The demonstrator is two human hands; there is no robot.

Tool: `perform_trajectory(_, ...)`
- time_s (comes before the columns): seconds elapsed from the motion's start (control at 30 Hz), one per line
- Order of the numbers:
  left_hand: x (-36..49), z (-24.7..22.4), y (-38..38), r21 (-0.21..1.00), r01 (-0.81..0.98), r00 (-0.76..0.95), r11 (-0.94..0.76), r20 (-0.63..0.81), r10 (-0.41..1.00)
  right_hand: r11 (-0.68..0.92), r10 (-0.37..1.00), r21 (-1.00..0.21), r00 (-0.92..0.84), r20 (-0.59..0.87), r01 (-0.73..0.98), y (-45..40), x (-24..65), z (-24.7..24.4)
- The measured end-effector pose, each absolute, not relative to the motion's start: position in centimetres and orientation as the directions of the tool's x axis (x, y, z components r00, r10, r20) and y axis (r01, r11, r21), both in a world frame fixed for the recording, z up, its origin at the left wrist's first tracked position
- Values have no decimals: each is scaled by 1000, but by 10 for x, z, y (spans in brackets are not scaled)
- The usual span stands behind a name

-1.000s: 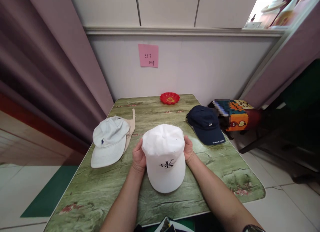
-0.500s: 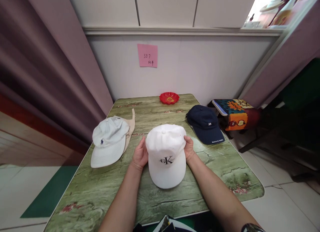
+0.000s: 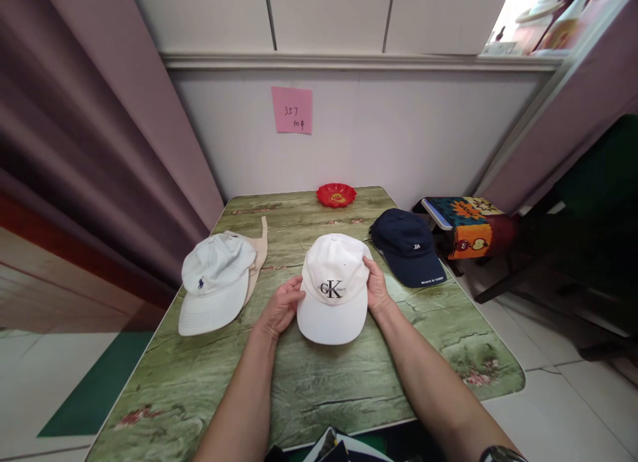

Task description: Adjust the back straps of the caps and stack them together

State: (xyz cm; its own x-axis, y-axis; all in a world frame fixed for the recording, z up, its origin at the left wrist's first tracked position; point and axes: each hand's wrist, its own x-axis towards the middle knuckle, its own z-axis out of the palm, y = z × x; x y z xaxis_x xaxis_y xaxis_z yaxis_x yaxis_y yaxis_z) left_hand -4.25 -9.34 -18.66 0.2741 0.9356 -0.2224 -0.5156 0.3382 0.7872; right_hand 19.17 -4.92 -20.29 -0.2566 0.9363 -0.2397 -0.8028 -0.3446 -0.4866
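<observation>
Between my two hands is a white cap [image 3: 333,316] with black "CK" lettering, its brim toward me. My left hand [image 3: 283,308] grips the brim's left edge, thumb on top. Fingers of my right hand [image 3: 376,284] wrap the cap's right side near the crown. On the left, a pale cap [image 3: 214,309] with a small dark logo lies partly over a beige piece [image 3: 260,256] with a strap. A navy cap [image 3: 409,246] rests at the table's right edge.
A red scalloped dish [image 3: 336,195] stands at the back of the green wood-patterned table [image 3: 339,395]. Beyond it, a pink note [image 3: 292,110] is stuck to the wall. Right of the table is a stool with a colourful cover [image 3: 468,226].
The white cap has moved slightly away from me and tilted, so its front faces up more. My left hand has shifted its hold onto the brim's edge.
</observation>
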Motion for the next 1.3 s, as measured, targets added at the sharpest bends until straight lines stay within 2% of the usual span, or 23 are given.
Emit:
perform_trajectory(0.1,-45,-188,-89,787,-571,132,233,-192,972,-357,934,-551,-300,-195,-755,-51,184,-203)
perform_trajectory(0.23,-46,-189,-84,762,-643,-78,70,-157,985,-257,957,-692,-276,-86,-675,-55,177,-205)
perform_trajectory(0.33,-45,-188,-83,768,-640,-164,-5,-130,978,-206,966,-758,-254,-55,-619,-58,174,-204)
perform_trajectory(0.77,-40,-188,-83,850,-518,-271,-94,-59,961,37,996,-878,-58,74,-478,-55,173,-209)
perform_trajectory(1.13,-42,-192,-79,927,-300,-454,-225,69,889,192,981,-892,44,191,-409,-52,172,-216)
perform_trajectory(1.3,-41,-186,-85,943,-258,-389,-209,97,916,252,968,-890,114,226,-380,-52,171,-218)
